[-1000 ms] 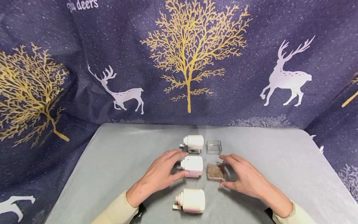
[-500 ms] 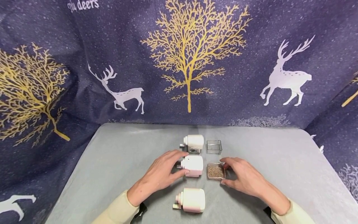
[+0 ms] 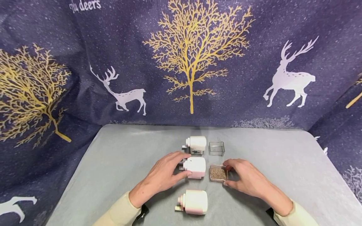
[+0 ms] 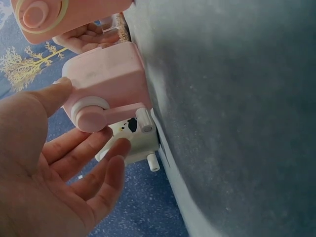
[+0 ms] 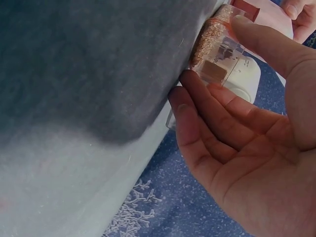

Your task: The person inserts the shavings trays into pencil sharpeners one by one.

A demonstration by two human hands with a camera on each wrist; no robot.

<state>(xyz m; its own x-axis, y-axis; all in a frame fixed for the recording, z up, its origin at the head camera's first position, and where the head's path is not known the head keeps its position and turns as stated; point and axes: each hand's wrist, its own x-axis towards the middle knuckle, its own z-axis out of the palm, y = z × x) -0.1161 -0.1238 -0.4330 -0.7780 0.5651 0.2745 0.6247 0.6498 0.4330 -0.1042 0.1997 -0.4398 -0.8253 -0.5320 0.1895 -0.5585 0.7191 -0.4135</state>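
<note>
My left hand holds a pink crank pencil sharpener, thumb on its near side and fingertips at its far side. In the left wrist view, the sharpener's crank handle points towards the palm. My right hand pinches a clear shavings drawer between thumb and fingers. Brown shavings fill part of this drawer, seen through its wall in the right wrist view. The drawer rests on the table just right of the pink sharpener, with a narrow gap between them.
A white sharpener with a dark printed figure stands behind the pink one, beside another clear drawer. Nearer the person is a pale pink sharpener. The grey table ends at a dark blue printed cloth.
My right thumb and fingers have drawn in slightly against the shavings drawer. The left hand and the sharpeners have stayed in place.
</note>
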